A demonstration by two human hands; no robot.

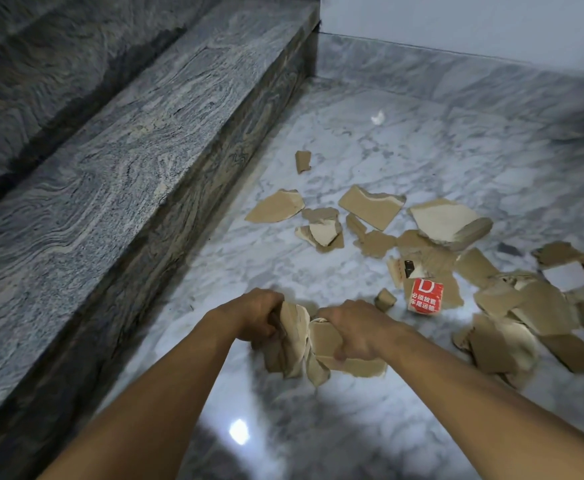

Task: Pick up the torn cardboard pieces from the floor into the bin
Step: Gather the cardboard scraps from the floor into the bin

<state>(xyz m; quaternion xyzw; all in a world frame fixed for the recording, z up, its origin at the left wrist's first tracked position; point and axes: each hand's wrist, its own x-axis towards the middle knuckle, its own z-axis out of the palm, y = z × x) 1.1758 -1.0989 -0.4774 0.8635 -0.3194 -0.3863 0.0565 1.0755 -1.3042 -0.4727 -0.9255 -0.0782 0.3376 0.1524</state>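
Note:
Both my hands hold a bundle of torn brown cardboard pieces [301, 344] above the marble floor. My left hand [254, 315] grips the bundle's left side and my right hand [356, 329] grips its right side, fingers curled over the pieces. Several more torn cardboard pieces [370, 206] lie scattered on the floor ahead and to the right, in a heap [519, 313] at the right. One piece carries a red label [425, 295] with white print. A small piece [302, 161] lies apart, farther back. No bin is in view.
A dark grey granite stair step [127, 161] runs along the left, with another step above it. A white wall with a marble skirting [456, 71] closes the far side. A small white scrap [377, 117] lies near the far corner. The polished marble floor [318, 427] reflects a light.

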